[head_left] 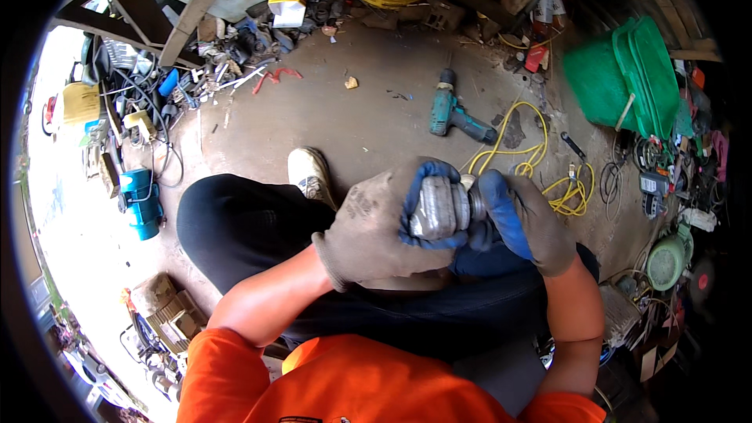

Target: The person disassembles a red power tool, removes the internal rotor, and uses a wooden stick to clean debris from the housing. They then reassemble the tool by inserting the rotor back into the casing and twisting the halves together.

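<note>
My left hand (384,227), in a grey knit glove with blue palm, grips a silver cast-metal part (435,207) above my lap. My right hand (517,219), gloved the same way, is closed on the narrower, ringed right end of that part, its fingers partly hidden behind it. A teal cordless drill (450,113) lies on the concrete floor beyond my hands, with a yellow cable (540,149) coiled beside it to the right.
A green bucket (611,78) lies tipped at upper right. Scrap, cables and a small green-white box (287,8) line the back. A blue motor (139,204) is at left, a pale-green tool (666,258) at right. My shoe (307,176) and bent legs are below.
</note>
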The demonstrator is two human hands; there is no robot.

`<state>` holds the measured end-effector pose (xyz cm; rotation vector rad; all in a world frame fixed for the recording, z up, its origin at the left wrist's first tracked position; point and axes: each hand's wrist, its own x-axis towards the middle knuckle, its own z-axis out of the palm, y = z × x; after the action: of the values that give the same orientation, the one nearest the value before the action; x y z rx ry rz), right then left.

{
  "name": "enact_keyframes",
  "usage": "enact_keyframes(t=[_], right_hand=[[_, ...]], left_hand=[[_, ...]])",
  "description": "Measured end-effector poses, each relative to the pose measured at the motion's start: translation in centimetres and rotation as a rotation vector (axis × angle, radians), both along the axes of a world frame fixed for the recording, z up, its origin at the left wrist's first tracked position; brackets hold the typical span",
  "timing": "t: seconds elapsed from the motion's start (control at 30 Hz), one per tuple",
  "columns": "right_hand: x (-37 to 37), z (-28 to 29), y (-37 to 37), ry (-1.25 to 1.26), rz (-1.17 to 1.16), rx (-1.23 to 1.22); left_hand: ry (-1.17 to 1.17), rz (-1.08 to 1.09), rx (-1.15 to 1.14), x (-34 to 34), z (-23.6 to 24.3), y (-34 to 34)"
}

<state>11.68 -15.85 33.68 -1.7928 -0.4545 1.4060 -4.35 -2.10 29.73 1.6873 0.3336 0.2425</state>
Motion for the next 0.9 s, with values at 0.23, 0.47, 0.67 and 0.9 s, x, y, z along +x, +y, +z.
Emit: enact_keyframes(t=[0.23, 0.47, 0.67, 0.9], right_hand=[[-0.8, 0.0, -0.1, -0.169, 0.043, 0.047], [-0.5, -0.9, -0.6, -0.217, 0.188, 0.229], [-0.3, -2.0, -0.5, -0.411, 0.229, 0.554], [0.3, 0.5, -0.3, 0.078, 0.105, -0.042]], left_hand=[[0.177, -0.093, 0.033, -0.1, 0.2, 0.6], [0.076, -0.046, 0.155, -0.3, -0.4, 0.5], [-0.040, -0.061, 0.175, -0.4, -0.4, 0.4], [0.103, -0.021, 0.136, -0.2, -0.4, 0.1]])
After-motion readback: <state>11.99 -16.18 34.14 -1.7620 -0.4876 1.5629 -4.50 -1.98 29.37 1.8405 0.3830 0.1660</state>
